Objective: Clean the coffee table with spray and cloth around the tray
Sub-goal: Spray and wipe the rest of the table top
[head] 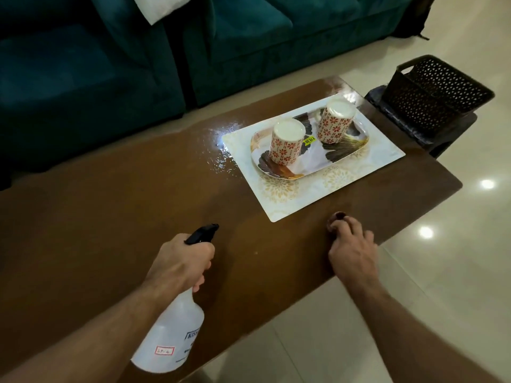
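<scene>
Both hands were engaged: left hand [181, 262] gripped spray bottle [171, 322] mid-spraying, right hand [352, 250] fingers rested loosely on bench [110, 211]; wiping judged next.

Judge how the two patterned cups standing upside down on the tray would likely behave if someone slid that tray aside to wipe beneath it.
The cups stand loose and tall on their rims, so a jerk of the tray could probably tip them. They look ceramic, likely fragile and fairly heavy. The tray's glossy face suggests that they might slide.
</scene>
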